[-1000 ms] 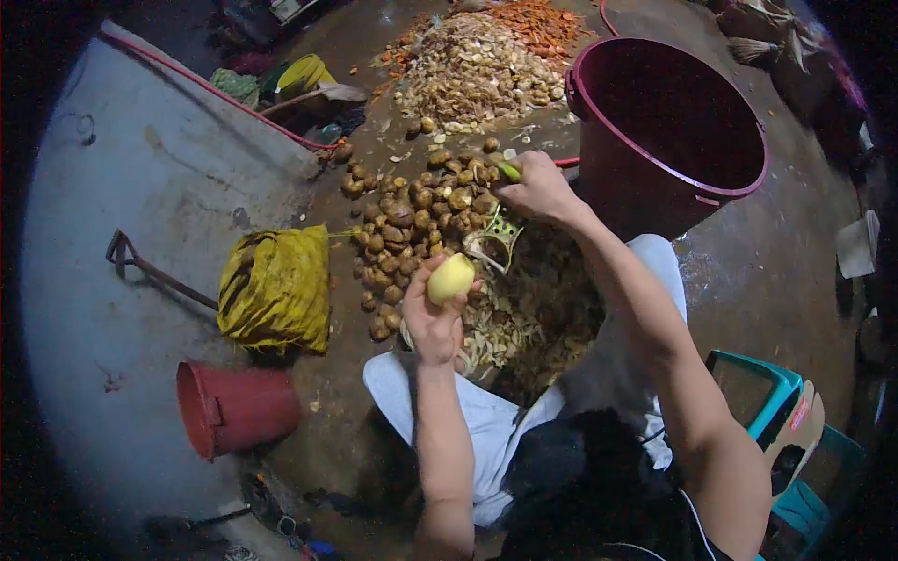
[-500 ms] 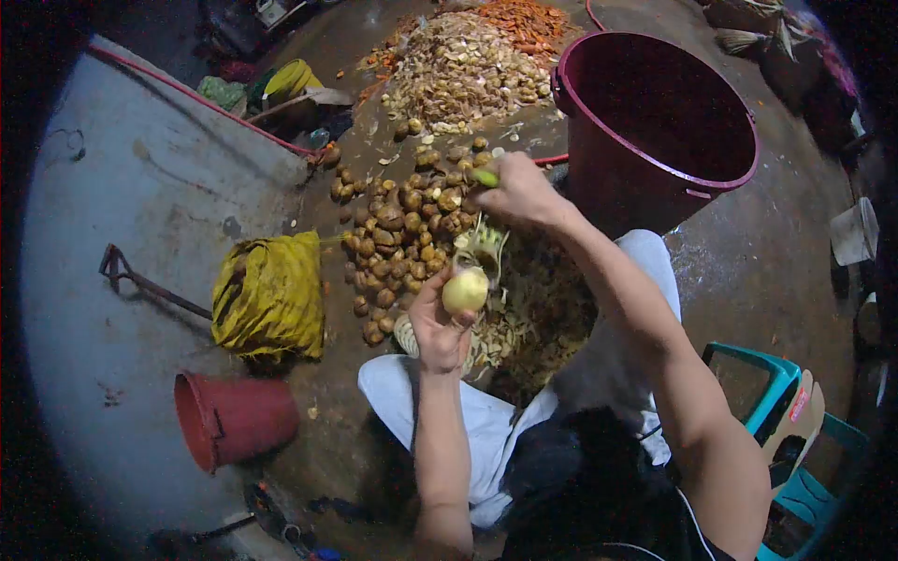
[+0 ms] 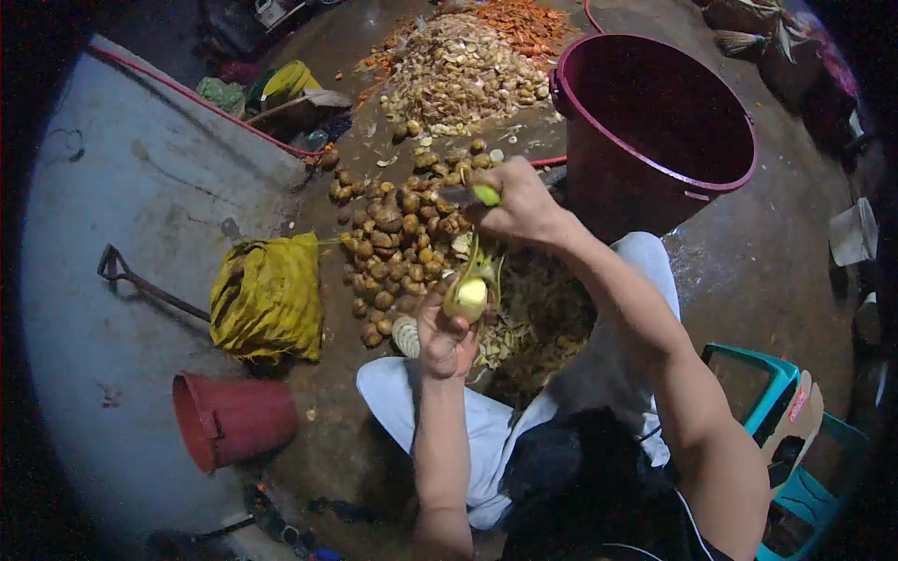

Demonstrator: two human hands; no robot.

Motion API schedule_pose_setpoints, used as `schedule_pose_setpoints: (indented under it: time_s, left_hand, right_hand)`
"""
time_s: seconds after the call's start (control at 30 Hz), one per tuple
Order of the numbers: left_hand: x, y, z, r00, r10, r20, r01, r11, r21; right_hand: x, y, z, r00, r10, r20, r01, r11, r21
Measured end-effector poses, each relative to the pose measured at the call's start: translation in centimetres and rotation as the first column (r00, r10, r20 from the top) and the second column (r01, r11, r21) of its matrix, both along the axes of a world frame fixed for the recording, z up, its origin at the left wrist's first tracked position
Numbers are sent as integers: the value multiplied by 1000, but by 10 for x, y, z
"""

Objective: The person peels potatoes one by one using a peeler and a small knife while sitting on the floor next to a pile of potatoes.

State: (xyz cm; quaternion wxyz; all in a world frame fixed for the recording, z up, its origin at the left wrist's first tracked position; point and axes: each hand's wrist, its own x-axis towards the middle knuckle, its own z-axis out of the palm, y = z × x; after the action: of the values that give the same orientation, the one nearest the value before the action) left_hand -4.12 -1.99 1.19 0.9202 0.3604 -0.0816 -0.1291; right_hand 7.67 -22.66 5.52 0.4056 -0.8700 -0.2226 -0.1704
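Note:
My left hand holds a pale, peeled potato, its fingers wrapped round the back and sides. Over the potato lies a light green peeler with a frame that has holes. My right hand is closed around a bright green handle, just above the peeler; a dark blade seems to stick out to the left, blurred. Brown unpeeled potatoes lie heaped on the floor beyond my left hand. Pale peelings are spread on the floor between my legs.
A large maroon tub stands at the right of the heap. Pale peelings and orange pieces are piled farther back. On the left are a yellow sack and a red bucket; a teal stool is at lower right.
My right hand has come down and nearer to my left hand. The green peeler frame now overlaps the potato, which my left hand has brought slightly to the right.

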Motion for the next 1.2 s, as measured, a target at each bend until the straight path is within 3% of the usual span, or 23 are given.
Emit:
schedule_pose_setpoints:
  time_s: [0.07, 0.1, 0.13, 0.23, 0.33, 0.37, 0.4, 0.47, 0.5, 0.53, 0.57, 0.6, 0.63, 0.67, 0.73, 0.87, 0.93, 1.0, 1.07, 1.13, 1.2]
  left_hand:
    - [1, 1, 1, 999, 33, 29, -34, 999, 30]
    - [2, 3, 2, 998, 4, 58, -7, 999, 43]
    - [4, 3, 4, 996, -29, 86, 24, 998, 58]
    - [2, 0, 5, 995, -36, 97, 21, 989, 150]
    - [1, 1, 10, 989, -31, 143, -3, 973, 232]
    - [2, 1, 12, 986, -36, 163, -9, 963, 270]
    - [2, 1, 13, 983, -46, 179, -12, 951, 307]
    - [2, 4, 7, 983, -41, 177, -21, 943, 333]
    - [2, 3, 9, 980, -43, 193, -39, 914, 403]
    - [1, 3, 11, 977, -49, 206, -56, 879, 473]
    - [-1, 4, 11, 978, -51, 203, -53, 878, 475]
    - [-1, 4, 12, 975, -53, 214, -47, 898, 438]
    - [1, 4, 13, 972, -58, 229, -40, 914, 403]
    - [3, 5, 12, 971, -63, 231, -37, 913, 406]
    - [5, 6, 6, 973, -36, 230, -4, 985, 172]
    - [7, 14, 2, 979, -34, 200, 23, 998, 59]
    - [7, 14, 4, 979, -20, 202, 8, 998, 61]
    - [6, 13, 5, 988, -2, 152, 0, 1000, 16]
    - [8, 14, 5, 990, -32, 137, 33, 999, -3]
    - [8, 10, 11, 991, -66, 118, 69, 997, -22]
    - [6, 6, 18, 996, 17, 86, -20, 999, 33]
  right_hand:
    - [18, -8, -21, 986, -168, -8, 168, 986, 6]
    - [9, -11, -5, 973, -167, -158, 186, 975, 119]
    - [7, -8, -4, 974, -169, -152, 188, 975, 119]
    - [3, -6, -8, 991, 9, 137, -30, 988, 149]
    - [15, -16, -14, 991, -132, -37, 128, 987, -96]
    - [19, -20, -19, 989, -149, 8, 149, 985, -88]
    - [12, -18, -10, 988, -152, 9, 152, 985, -87]
    - [-9, -8, 16, 998, 47, -41, -52, 991, -122]
    - [-10, -6, 18, 998, 70, 9, -63, 941, -332]
    - [-6, -9, 13, 998, 67, 6, -61, 942, -330]
    - [3, -15, 3, 987, -60, -149, 13, 955, -297]
    - [11, -20, -8, 938, -176, -297, 92, 957, -277]
    - [14, -23, -12, 953, -244, -177, 185, 937, -296]
    - [14, -27, -18, 953, -248, -176, 189, 937, -293]
    - [2, -25, 4, 981, -150, -125, 128, 978, -167]
    - [10, -23, -8, 975, -133, -176, 94, 972, -213]
    - [8, -23, -7, 942, -157, -297, 122, 983, -134]
    - [8, -21, -9, 952, -142, -272, 113, 986, -120]
    - [3, -17, -9, 977, -129, -170, 140, 988, 57]
    - [5, -17, -13, 978, -131, -161, 141, 989, 51]
    - [5, -17, -17, 979, -135, -154, 143, 989, 43]
